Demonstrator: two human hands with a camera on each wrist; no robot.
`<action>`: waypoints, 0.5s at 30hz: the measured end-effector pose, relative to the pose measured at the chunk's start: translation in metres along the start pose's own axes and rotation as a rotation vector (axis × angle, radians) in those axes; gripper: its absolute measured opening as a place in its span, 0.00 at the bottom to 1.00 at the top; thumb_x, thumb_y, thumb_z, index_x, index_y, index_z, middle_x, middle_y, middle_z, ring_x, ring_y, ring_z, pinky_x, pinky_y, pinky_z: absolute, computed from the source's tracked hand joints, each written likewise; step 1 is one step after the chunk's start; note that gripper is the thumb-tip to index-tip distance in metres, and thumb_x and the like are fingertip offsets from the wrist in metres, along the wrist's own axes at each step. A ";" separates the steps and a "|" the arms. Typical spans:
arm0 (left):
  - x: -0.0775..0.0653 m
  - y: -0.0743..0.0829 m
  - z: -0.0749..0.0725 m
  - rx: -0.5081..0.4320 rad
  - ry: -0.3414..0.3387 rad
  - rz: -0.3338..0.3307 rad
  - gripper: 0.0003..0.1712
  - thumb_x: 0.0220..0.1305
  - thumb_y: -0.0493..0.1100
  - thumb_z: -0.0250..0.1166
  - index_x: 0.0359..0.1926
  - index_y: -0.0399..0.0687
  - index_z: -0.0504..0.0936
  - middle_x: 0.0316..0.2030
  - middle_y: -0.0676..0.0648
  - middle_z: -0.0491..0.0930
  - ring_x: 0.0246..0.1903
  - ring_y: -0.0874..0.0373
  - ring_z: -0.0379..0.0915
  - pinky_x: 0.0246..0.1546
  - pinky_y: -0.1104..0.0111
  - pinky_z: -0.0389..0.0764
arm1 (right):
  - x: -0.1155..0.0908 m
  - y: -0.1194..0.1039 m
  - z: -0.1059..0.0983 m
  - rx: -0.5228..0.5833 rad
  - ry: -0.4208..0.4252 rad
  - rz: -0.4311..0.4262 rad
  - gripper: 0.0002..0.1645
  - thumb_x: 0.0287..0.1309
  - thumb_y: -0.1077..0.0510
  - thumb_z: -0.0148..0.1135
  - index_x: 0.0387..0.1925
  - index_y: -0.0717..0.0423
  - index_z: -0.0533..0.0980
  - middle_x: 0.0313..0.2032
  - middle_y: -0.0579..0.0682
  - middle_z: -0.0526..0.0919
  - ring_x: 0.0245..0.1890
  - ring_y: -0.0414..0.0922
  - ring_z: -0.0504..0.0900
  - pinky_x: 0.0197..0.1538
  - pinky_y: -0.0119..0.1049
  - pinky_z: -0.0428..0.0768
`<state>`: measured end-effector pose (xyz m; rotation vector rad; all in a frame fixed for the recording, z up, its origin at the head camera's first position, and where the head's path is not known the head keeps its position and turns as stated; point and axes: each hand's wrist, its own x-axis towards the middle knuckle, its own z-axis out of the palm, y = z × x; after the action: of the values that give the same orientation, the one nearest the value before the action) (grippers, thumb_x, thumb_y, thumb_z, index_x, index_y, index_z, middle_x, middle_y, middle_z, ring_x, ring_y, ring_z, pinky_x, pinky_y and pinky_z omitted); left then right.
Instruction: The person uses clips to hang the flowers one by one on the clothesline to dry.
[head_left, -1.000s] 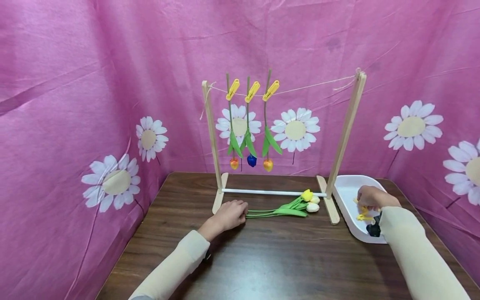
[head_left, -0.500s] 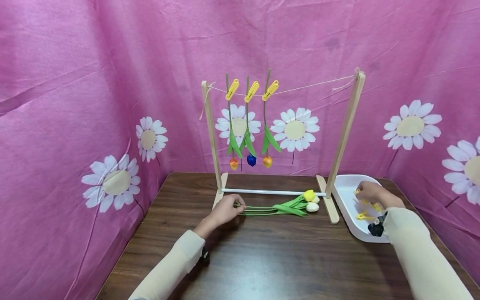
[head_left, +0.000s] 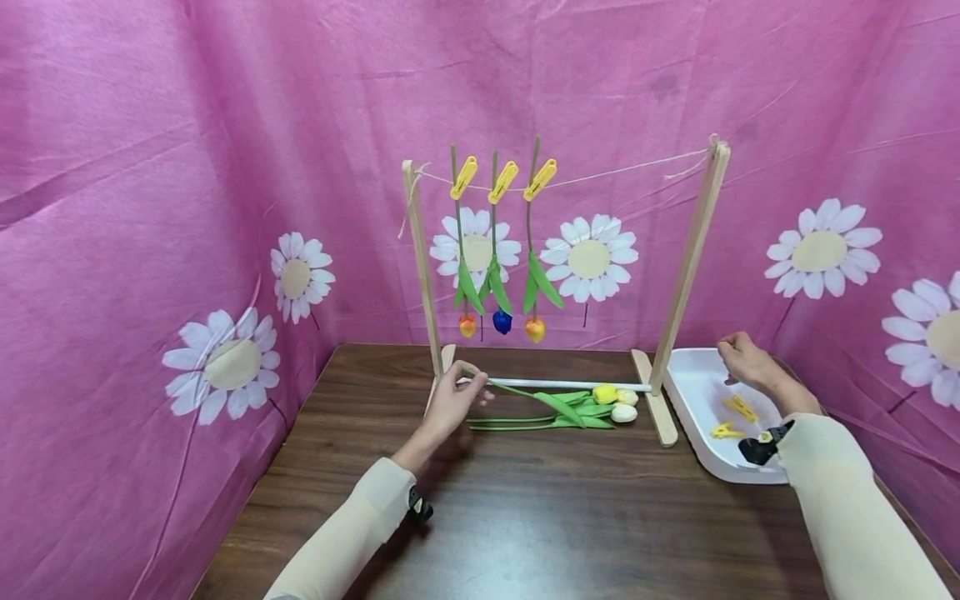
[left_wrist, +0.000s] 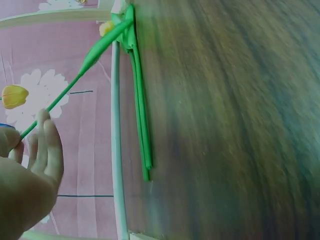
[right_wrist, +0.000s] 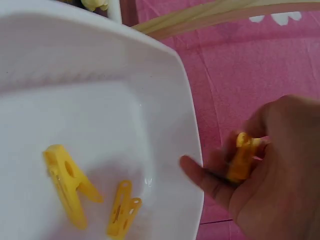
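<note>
On the left, the left hand point(head_left: 452, 400) pinches 1 green stem point(left_wrist: 65, 91) between thumb and fingers. This stem is lifted above the table point(head_left: 525, 517), whereas 2 other stems point(left_wrist: 137, 100) lie flat on it. Behind this hand stands the left post point(head_left: 424, 267) of wood, and from it a thin string point(head_left: 615, 171) goes to the other post. On the string, 3 yellow pegs point(head_left: 503, 182) hold 3 tulips with their heads down: an orange head point(head_left: 467, 325), a blue head point(head_left: 502, 322) and again an orange one. Near the table a white bar point(head_left: 558, 384) joins both posts. In front of its right part are a yellow head point(head_left: 603, 394) and 2 whitish heads point(head_left: 624, 413), close together; I cannot tell to which of them the pinched stem belongs. Then comes the right post point(head_left: 690, 267), and just beside it a white tray point(head_left: 693, 417) containing 2 clothespins point(head_left: 741, 407). At the far right, the right hand point(head_left: 753, 367) is raised near the far rim of the tray, grasping 1 yellow clothespin point(right_wrist: 241, 162), slightly blurred.
</note>
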<state>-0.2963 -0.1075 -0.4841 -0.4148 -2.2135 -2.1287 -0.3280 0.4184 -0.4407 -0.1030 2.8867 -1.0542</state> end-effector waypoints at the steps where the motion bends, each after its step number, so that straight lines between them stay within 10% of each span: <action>1: 0.001 0.000 0.002 -0.062 -0.021 0.015 0.11 0.82 0.38 0.59 0.49 0.31 0.71 0.46 0.27 0.85 0.41 0.31 0.89 0.48 0.43 0.90 | -0.001 -0.001 0.000 0.010 0.011 0.006 0.31 0.83 0.54 0.31 0.54 0.86 0.59 0.48 0.79 0.69 0.47 0.69 0.78 0.38 0.44 0.89; 6: 0.003 0.002 0.009 -0.250 -0.128 0.087 0.10 0.87 0.39 0.47 0.51 0.32 0.61 0.57 0.16 0.78 0.54 0.18 0.79 0.61 0.35 0.81 | -0.002 -0.009 -0.001 0.038 0.048 0.009 0.43 0.86 0.44 0.27 0.69 0.87 0.50 0.57 0.80 0.65 0.54 0.74 0.76 0.41 0.48 0.90; 12: 0.008 0.005 0.021 -0.311 -0.087 0.076 0.14 0.79 0.28 0.56 0.58 0.20 0.68 0.56 0.14 0.76 0.45 0.55 0.90 0.56 0.61 0.89 | -0.002 -0.021 0.000 0.060 0.156 -0.047 0.41 0.87 0.44 0.35 0.66 0.86 0.59 0.47 0.72 0.73 0.34 0.44 0.81 0.34 0.34 0.86; 15: 0.012 0.008 0.027 -0.316 -0.093 0.080 0.13 0.80 0.30 0.55 0.58 0.22 0.72 0.57 0.16 0.78 0.48 0.47 0.91 0.57 0.54 0.89 | -0.002 -0.025 0.001 0.039 0.235 -0.099 0.37 0.86 0.46 0.43 0.64 0.82 0.67 0.46 0.72 0.77 0.32 0.37 0.78 0.34 0.29 0.81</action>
<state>-0.3019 -0.0783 -0.4752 -0.6157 -1.8652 -2.4668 -0.3246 0.3988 -0.4248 -0.1296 3.0954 -1.2147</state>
